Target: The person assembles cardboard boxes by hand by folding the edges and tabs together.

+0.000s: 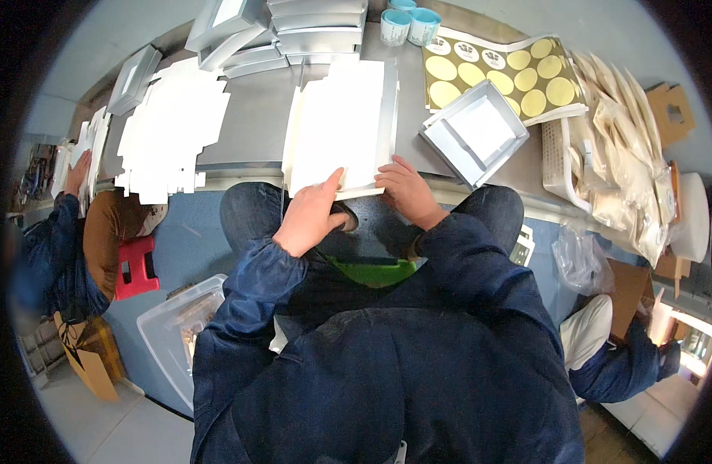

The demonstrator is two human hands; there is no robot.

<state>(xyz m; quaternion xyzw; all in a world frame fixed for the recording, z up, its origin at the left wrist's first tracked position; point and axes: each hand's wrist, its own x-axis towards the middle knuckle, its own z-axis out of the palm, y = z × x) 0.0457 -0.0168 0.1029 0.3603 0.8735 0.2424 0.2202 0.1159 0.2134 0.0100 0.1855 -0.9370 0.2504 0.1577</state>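
Observation:
In front of me a white cardboard box blank (344,127) lies on the table, its near end jutting past the table edge with a narrow strip folded up. My left hand (311,216) is closed on the near left part, index finger resting on the top face. At the near right corner, the curled fingers of my right hand (408,189) pinch the edge of the same blank. A grey strip shows along its right side. Right of it stands an open grey box (479,135) with a white inner floor, tilted at the table edge.
A pile of white blanks (174,116) lies to the left. Stacked grey boxes (317,35) stand behind. Blue tape rolls (394,29), a sheet of round gold stickers (518,77) and a white basket (561,166) are rightward. Co-workers sit on both sides; one's hand (77,172) touches blanks.

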